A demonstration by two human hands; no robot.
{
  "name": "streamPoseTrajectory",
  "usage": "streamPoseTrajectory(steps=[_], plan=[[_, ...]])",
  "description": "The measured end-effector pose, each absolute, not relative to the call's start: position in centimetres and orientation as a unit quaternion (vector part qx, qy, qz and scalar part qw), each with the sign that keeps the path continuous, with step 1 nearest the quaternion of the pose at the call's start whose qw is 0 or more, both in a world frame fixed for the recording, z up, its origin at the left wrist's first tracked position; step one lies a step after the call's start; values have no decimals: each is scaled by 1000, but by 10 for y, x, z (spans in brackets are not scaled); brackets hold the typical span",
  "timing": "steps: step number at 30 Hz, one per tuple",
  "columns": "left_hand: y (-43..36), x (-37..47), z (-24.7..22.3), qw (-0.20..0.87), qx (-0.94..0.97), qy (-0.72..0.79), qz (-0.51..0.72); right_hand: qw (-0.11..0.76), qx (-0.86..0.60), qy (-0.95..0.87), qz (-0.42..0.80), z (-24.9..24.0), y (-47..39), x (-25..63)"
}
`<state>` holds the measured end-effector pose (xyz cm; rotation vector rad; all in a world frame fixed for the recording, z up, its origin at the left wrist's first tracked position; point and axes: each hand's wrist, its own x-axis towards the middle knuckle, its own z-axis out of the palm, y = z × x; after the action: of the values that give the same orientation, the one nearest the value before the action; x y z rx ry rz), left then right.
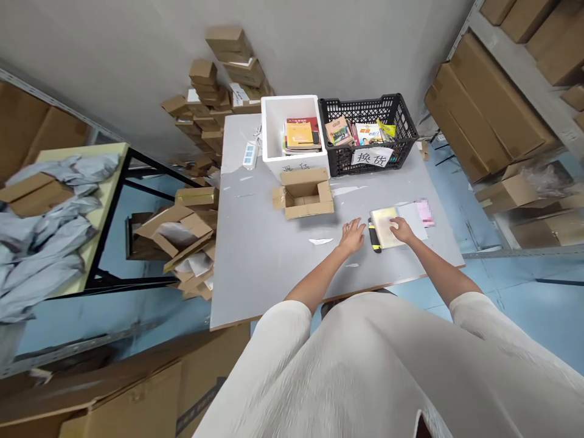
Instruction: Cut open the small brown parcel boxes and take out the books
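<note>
Evidently, the box (309, 211) is already opened; the book (381, 236) is not yet put into any container, being laid on the table (264, 274). It is touched by the right hand (402, 231), half open, apparently ungripped. By the left hand (353, 236), loosely spread beside the knife (375, 236), nothing is held. Leftward, open room is left; the far edge is blocked by bin (274, 164) and crate (338, 161).
</note>
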<state>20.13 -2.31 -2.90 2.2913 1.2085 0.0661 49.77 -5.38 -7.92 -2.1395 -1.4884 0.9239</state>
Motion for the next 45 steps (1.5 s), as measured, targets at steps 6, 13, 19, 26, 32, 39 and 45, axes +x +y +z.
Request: streamPoseTrajectory(steps=[6,13,19,26,32,39,45], plan=[[-37,265,-49,310,829,465,-26,133,-767,-532,334,-96,-58,554],[-47,320,-64,356,808,466,-69,95,-761,-542,343,-104,-65,589],[-49,342,-70,364,797,474,-91,76,-777,-531,330,-103,-55,606],[-46,348,-76,358,791,485,-105,102,-777,-509,354,-109,-39,611],[-46,360,-83,345,811,461,-102,110,-739,-584,317,-105,-53,600],[-50,361,-90,358,814,440,-124,127,-717,-537,426,-117,-54,575],[-50,354,-89,356,807,462,-90,127,-747,-477,445,-121,-49,569]])
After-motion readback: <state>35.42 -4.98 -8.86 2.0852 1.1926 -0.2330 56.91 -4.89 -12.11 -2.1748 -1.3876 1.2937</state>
